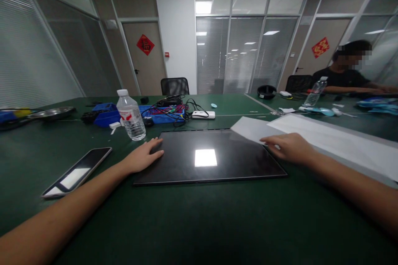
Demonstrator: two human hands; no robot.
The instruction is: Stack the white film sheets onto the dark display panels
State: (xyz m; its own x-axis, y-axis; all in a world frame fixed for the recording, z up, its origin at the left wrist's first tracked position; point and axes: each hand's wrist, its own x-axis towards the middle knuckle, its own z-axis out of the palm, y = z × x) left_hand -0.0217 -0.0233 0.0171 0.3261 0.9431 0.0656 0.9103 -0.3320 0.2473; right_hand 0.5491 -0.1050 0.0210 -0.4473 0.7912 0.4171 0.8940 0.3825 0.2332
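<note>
A flat black display panel (177, 161) lies on the green table, and a ceiling light reflects in its glossy face. On its left edge rests my left hand (143, 156), open, with fingers and thumb spread. My right hand (289, 148) is above the panel's right edge, its thumb and fingers pinching a thin white sheet (248, 128). One corner of that sheet reaches over the panel's far right corner. Whether the sheet touches the panel I cannot tell.
A water bottle (132, 118) stands beyond my left hand, and a phone (77, 172) lies left of my forearm. Blue trays (168, 116) hold tangled wires. A large white sheet (342, 132) lies at right. Another person (342, 72) sits at the far right, near a second bottle (315, 93).
</note>
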